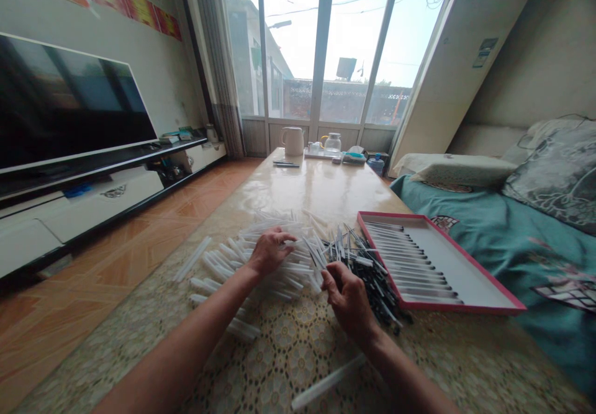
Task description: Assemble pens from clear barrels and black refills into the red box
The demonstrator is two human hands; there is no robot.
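Observation:
My left hand (271, 251) reaches over a loose pile of whitish, see-through pen barrels (223, 262). Its fingers are partly bent and apart from the thumb, with nothing clearly held between them. To the right, my right hand (345, 293) is closed in a pinch on a thin pen refill (315, 260) pointing up and to the left; blur hides its exact ends. Beside this hand lies a heap of black and clear pen refills (379, 293). A shallow pink-rimmed box (475, 265) holds a row of pens (414, 262) with dark ends.
One loose barrel (328, 382) lies near the table's front edge. Toward the far end of the patterned table (279, 333) are a pitcher (292, 141), a glass jug (332, 144) and a tissue pack (354, 156). A bed-like seat (465, 215) borders the right side.

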